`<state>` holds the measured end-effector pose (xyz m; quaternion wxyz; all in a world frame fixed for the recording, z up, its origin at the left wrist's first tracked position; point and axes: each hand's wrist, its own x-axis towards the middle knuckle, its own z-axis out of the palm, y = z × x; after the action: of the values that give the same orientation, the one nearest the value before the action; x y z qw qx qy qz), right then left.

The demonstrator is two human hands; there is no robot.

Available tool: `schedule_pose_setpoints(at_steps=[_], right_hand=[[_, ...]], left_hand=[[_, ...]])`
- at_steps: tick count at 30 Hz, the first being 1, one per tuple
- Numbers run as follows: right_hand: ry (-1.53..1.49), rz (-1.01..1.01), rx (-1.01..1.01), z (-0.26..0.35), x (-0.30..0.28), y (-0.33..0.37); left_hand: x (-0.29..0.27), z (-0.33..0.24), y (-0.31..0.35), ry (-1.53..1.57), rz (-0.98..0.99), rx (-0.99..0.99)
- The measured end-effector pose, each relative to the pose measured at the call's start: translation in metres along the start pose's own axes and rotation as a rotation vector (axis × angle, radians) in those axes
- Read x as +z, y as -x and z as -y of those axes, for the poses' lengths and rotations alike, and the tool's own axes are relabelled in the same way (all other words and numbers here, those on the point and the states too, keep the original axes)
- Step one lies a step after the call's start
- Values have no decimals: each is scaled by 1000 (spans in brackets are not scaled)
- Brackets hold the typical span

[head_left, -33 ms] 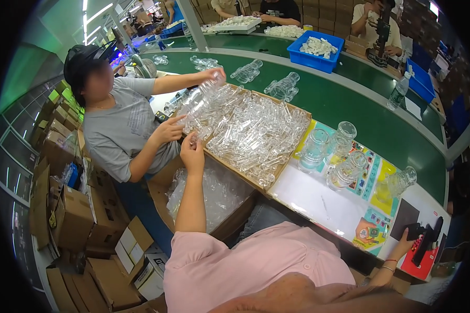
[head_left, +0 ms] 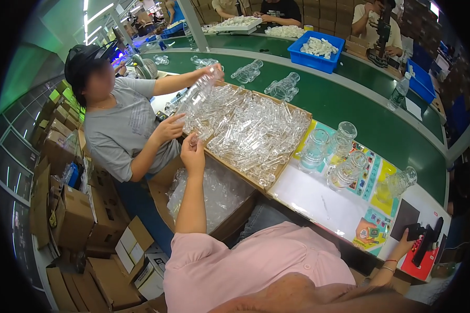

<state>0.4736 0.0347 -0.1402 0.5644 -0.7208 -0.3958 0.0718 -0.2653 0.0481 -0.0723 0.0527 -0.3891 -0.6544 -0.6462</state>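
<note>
Lead: Head view. State of the hands?

Inspector: The wearer's left hand (head_left: 192, 149) has thumb and fingers pinched together on a small clear plastic piece (head_left: 194, 140), beside a shallow brown cardboard tray (head_left: 284, 172) heaped with clear plastic parts (head_left: 261, 138). The right hand (head_left: 401, 247) is partly curled at a long black tool-like object (head_left: 427, 243) over a flat red-and-white box (head_left: 415, 269). I cannot tell whether it grips or merely touches.

Lead: Risks?

Inspector: In my judgement, a loosened pinch could drop the piece, and being clear it would be hard to find among similar parts. A co-worker's hand (head_left: 168, 130) is near, so a knock is possible. A sideways sweep of the right arm could topple the nearest clear bulbous vessel (head_left: 396, 184) on the white worktop (head_left: 313, 201).

Lead: Not verified?

Inspector: The piece's shape, mostly covered by fingers; the right palm, turned away; much of the right forearm, behind the body. Glare blurs individual parts in the tray.
</note>
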Motion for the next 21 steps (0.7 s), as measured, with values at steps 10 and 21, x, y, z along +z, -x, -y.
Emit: schedule_pose_setpoints(at_steps=[10, 21], right_hand=[[-9, -15, -18, 5, 2, 0], [114, -80, -155, 2, 2, 2]], left_hand=[[43, -133, 104, 445, 770, -420], [154, -130, 229, 160, 1017, 427]])
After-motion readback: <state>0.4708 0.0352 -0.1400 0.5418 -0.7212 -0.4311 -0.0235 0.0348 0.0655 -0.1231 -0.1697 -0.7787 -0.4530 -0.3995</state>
